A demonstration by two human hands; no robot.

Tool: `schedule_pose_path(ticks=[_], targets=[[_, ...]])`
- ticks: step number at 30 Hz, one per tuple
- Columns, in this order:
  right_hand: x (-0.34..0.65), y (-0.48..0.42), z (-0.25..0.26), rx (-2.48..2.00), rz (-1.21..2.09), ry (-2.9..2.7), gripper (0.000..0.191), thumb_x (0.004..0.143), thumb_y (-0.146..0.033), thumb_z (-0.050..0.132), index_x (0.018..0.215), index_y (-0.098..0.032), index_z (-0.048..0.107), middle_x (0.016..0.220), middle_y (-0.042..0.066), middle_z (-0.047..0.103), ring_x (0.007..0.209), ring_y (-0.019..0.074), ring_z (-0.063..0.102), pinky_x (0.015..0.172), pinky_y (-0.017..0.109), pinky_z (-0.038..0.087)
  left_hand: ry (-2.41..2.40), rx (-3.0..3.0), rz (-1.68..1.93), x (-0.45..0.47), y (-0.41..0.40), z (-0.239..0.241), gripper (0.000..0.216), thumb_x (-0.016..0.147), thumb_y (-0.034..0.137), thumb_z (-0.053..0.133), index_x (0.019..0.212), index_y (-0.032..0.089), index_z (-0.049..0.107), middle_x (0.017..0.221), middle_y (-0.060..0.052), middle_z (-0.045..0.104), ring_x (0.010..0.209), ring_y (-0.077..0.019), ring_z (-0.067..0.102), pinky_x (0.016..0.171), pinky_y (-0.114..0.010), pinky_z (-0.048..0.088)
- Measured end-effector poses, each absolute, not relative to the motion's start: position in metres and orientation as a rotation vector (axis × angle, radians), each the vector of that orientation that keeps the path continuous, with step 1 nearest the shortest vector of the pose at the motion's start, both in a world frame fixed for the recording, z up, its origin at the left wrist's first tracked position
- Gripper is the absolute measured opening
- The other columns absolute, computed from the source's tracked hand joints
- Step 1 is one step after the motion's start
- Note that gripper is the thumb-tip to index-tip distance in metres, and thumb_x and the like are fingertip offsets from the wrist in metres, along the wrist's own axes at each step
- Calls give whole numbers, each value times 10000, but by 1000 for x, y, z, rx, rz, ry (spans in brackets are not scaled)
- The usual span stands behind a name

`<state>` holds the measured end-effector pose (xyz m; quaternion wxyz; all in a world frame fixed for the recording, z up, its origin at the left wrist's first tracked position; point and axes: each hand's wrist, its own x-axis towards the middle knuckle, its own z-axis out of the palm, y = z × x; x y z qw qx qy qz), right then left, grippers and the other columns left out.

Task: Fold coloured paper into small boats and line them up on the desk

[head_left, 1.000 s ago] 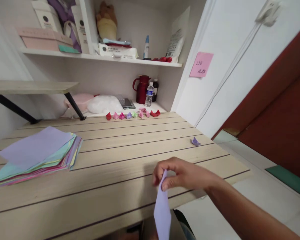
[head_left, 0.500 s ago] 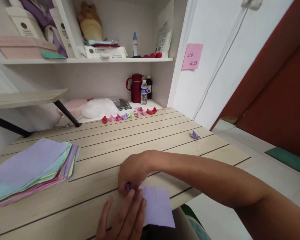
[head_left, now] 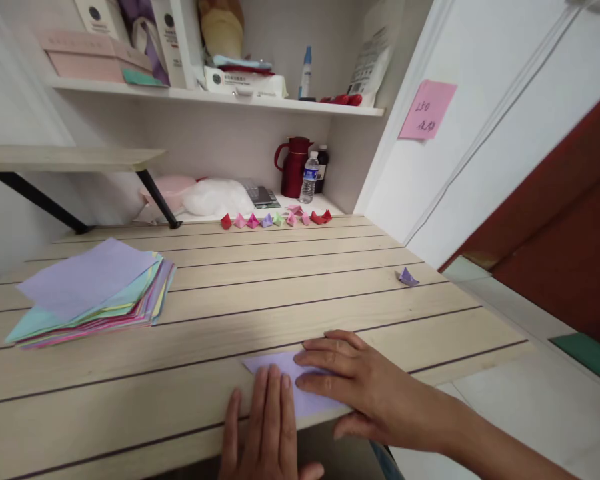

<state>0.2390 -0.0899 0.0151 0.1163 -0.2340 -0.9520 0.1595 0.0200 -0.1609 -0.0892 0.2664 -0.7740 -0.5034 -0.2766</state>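
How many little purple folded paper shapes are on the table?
2. One purple shape sits in the coloured row at the back; the other shape lies alone at far right. The row is crowded, so another may be hidden.

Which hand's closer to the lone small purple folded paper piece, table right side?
Right. The right hand lies flat on the lilac paper sheet, below-left of the small purple folded paper piece; the left hand sits further left, also on that sheet.
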Motion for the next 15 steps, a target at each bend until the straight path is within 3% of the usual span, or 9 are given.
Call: schedule_pose_path(ticks=[5, 10, 15], targets=[[236, -77, 4, -650, 556, -2658, 378, 898, -483, 637, 1212, -273, 638, 1289, 57, 640, 1267, 234, 505, 1086, 409, 326, -1401, -2071, -836, 26, -166, -94, 526, 956, 490, 380, 1287, 125, 564, 1274, -174, 666, 1215, -277, 606, 1199, -434, 233], [234, -56, 6, -616, 785, -2510, 364, 952, -509, 527, 1125, -218, 661, 1098, 73, 699, 1077, 197, 599, 1006, 378, 362, -1342, -2139, -882, 16, -165, -93, 381, 969, 330, 411, 1196, 85, 594, 1256, -192, 665, 1298, -288, 532, 1108, -410, 368], [225, -48, 4, -653, 803, -2498, 247, 940, -440, 592, 899, -208, 669, 971, 50, 696, 979, 191, 603, 917, 348, 384, -1302, -2209, -794, 7, -166, -84, 315, 974, 258, 393, 1181, 150, 604, 1264, -149, 673, 1292, -259, 542, 1039, -394, 431]])
